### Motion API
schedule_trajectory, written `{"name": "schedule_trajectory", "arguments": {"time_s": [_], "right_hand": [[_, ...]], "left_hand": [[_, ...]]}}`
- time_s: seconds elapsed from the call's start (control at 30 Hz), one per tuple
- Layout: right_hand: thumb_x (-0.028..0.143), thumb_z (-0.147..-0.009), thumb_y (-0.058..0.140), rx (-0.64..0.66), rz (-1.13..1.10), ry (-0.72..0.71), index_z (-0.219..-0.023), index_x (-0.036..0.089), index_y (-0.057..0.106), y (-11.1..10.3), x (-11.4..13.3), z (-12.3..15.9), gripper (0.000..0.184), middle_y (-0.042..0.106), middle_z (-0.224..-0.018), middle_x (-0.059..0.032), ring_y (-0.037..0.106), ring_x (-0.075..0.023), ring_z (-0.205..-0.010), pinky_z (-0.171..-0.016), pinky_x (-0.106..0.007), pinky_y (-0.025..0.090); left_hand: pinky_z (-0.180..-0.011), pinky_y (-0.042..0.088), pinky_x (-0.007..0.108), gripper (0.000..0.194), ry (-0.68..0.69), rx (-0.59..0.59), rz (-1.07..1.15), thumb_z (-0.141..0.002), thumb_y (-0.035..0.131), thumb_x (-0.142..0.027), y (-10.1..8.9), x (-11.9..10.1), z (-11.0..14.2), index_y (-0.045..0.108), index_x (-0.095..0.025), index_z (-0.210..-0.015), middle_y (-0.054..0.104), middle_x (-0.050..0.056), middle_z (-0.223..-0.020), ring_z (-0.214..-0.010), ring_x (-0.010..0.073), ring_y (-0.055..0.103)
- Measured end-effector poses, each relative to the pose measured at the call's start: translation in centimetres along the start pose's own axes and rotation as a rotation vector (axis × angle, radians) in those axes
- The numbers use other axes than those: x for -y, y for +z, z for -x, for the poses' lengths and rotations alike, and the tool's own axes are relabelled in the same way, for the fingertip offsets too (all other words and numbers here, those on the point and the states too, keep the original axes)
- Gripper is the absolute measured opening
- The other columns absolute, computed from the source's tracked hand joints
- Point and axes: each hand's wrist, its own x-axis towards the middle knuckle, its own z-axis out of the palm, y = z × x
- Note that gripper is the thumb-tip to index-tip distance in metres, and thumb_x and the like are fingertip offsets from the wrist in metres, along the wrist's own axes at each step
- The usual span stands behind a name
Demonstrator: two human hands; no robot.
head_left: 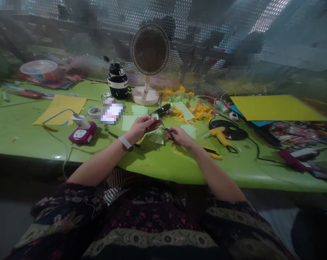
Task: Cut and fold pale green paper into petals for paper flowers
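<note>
My left hand (143, 127), with a pale band on its wrist, pinches a small piece of pale green paper (155, 116). In my right hand (180, 136) is a pair of scissors (168, 134) with dark handles, its blades pointing up and left toward that paper. Whether the blades touch the paper is hard to make out. Pale green scraps (156, 139) lie on the green table below my hands. Just behind them rests a black stapler (160, 109), and beyond it a heap of orange and pale green paper pieces (190, 104).
A white fan (145, 95) and a dark jug (118, 81) stand at the back. On the left are a purple power adapter (82, 133) and an orange sheet (61, 108). To the right lie a yellow glue gun (220, 135), a yellow cutter (212, 153) and yellow sheets (277, 107).
</note>
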Motion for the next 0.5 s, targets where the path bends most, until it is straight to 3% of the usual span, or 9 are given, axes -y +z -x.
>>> {"name": "schedule_trajectory", "arguments": {"time_s": [0.1, 0.3, 0.5], "right_hand": [[0.056, -0.074, 0.083, 0.007, -0.005, 0.003, -0.082, 0.017, 0.059, 0.12, -0.18, -0.03, 0.046, 0.065, -0.069, 0.0015, 0.049, -0.0058, -0.046, -0.044, -0.02, 0.041], [0.055, -0.073, 0.085, 0.005, 0.017, -0.012, -0.078, 0.018, 0.057, 0.41, -0.37, -0.15, 0.047, 0.062, -0.065, 0.002, 0.049, -0.0067, -0.048, -0.044, -0.02, 0.041], [0.06, -0.071, 0.084, -0.003, 0.031, -0.032, -0.076, 0.019, 0.056, 0.49, -0.65, -0.34, 0.05, 0.06, -0.063, 0.0024, 0.047, -0.0066, -0.048, -0.043, -0.02, 0.039]], "left_hand": [[-0.091, 0.059, 0.033, 0.012, -0.002, -0.011, 0.001, -0.093, 0.066, -0.011, 0.1, -0.06, 0.12, 0.064, -0.011, -0.081, 0.078, 0.007, -0.082, -0.079, 0.0135, 0.076], [-0.093, 0.059, 0.034, 0.014, -0.008, -0.017, -0.02, -0.087, 0.077, -0.018, -0.14, 0.32, -0.06, 0.065, -0.012, -0.082, 0.078, 0.007, -0.083, -0.082, 0.0151, 0.076], [-0.089, 0.059, 0.032, 0.012, -0.01, -0.055, 0.006, -0.09, 0.072, -0.014, 0.01, 0.34, 0.04, 0.065, -0.011, -0.08, 0.077, 0.007, -0.08, -0.078, 0.014, 0.076]]}}
